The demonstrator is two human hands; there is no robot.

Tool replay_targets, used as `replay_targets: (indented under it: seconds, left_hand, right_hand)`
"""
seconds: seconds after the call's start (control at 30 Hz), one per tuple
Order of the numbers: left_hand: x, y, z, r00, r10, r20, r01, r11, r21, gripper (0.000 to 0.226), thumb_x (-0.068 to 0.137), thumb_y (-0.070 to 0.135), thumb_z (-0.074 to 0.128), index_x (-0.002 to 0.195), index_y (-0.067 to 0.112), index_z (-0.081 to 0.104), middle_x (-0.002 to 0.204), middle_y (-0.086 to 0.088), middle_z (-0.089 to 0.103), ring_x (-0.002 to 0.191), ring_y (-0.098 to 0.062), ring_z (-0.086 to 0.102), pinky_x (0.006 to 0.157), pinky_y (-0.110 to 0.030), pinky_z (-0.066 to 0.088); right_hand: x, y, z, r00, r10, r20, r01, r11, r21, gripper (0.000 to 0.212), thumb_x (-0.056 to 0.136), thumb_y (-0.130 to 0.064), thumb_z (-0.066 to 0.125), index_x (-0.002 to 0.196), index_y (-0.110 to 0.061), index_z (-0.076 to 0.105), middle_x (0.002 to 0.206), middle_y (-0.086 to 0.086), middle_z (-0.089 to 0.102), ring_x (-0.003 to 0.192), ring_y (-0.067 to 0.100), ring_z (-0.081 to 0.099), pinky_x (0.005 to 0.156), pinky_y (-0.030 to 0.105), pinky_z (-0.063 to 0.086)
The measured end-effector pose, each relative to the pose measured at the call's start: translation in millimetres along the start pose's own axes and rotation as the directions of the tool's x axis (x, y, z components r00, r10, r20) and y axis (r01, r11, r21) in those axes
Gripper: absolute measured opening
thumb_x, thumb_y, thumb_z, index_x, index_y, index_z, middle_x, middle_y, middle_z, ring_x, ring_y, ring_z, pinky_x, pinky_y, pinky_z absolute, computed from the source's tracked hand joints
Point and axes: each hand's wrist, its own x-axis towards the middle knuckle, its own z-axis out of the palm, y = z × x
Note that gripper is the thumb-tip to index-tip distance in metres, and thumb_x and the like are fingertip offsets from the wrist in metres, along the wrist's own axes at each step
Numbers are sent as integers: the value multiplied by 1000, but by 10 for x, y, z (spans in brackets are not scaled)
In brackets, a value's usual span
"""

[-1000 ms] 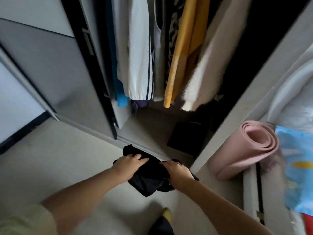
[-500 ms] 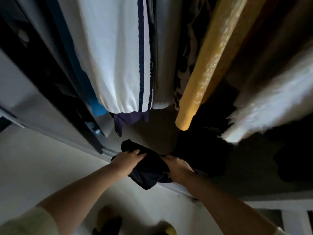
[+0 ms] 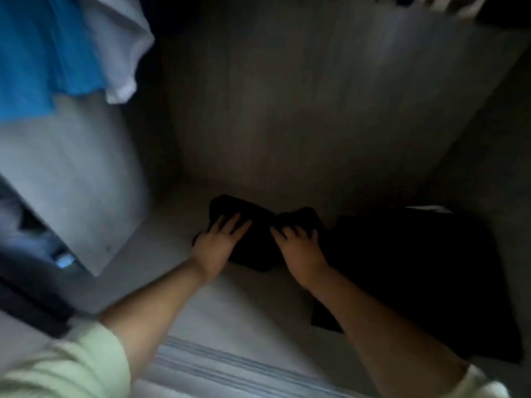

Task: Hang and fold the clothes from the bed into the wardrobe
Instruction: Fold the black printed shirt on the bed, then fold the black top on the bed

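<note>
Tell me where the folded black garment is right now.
In the head view, the folded black garment lies on the wardrobe floor near the back wall, under the left hand and right hand, just left of a larger dark pile.

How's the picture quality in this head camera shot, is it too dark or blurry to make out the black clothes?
Head view: dim and softly blurred throughout; the folded black garment under the left hand and right hand is a near-featureless dark shape, merging with the black pile beside it; the blue garment top left is smeared; wide-angle bending shows at the edges.
</note>
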Motion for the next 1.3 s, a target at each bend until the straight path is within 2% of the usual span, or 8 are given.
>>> replay_targets:
  seconds: [0.1,0.2,0.27,0.37,0.53,0.67,0.97,1.3]
  left_hand:
    - [-50,142,754,992,-74,105,67,996,64,84,89,14,47,148,34,-9,159,-2,13,143,-37,19,101,-62,35]
    - [-151,259,1049,989,-40,142,31,997,66,117,37,13,89,140,27,35,139,-7,52,119,-42,53,76,-69,44]
    - [-121,202,1248,990,-39,136,36,999,23,121,25,11,90,134,31,40,132,-6,58,113,-41,59,71,-68,46]
    - [-113,121,1173,989,0,147,-6,999,35,126,23,8,89,136,34,37,134,-6,57,114,-39,59,70,-66,49]
    - [-120,-27,1243,989,82,125,-86,996,29,151,32,2,81,148,42,-7,153,-5,30,135,-35,35,86,-62,47]
    - [-183,29,1099,945,97,314,-108,994,17,119,76,14,61,130,48,-39,145,3,-40,137,-24,-30,112,-61,5]
    - [-406,407,-109,910,160,383,-166,986,-17,81,92,37,46,149,34,-12,160,3,-10,146,-19,-11,115,-56,0]
    - [-1128,672,-1873,885,216,412,-213,976,-55,73,90,32,47,151,29,8,158,-3,8,145,-21,13,116,-46,9]
  right_hand:
    - [-50,-203,740,997,56,60,-58,997,44,72,88,-10,55,151,-24,21,150,15,30,138,45,25,104,70,24]
    - [-157,-387,1152,971,203,129,-217,970,111,98,34,-13,91,126,-25,61,124,16,63,109,48,58,65,72,46]
    - [-207,-452,1207,959,224,171,-256,947,196,95,57,-13,84,142,-24,42,145,17,43,128,49,41,76,75,39]
    - [-197,-480,1222,950,225,215,-270,939,214,74,96,-4,34,151,-28,-10,158,9,-18,142,43,-15,105,70,13]
    - [-168,-616,1163,928,207,308,-261,955,143,64,100,-3,22,150,-20,-13,157,17,-18,141,47,-13,104,71,14]
    - [-173,-587,1134,908,181,378,-230,969,88,67,99,-3,26,150,-19,-14,156,17,-20,141,48,-13,104,71,15]
    - [-455,-414,162,905,100,413,-196,960,198,69,99,-36,39,152,-27,-3,160,6,-12,146,30,-10,113,59,12]
    - [-1519,-350,-1344,858,164,487,-262,955,140,66,98,-23,38,153,-24,0,160,8,-5,146,31,2,110,54,22]
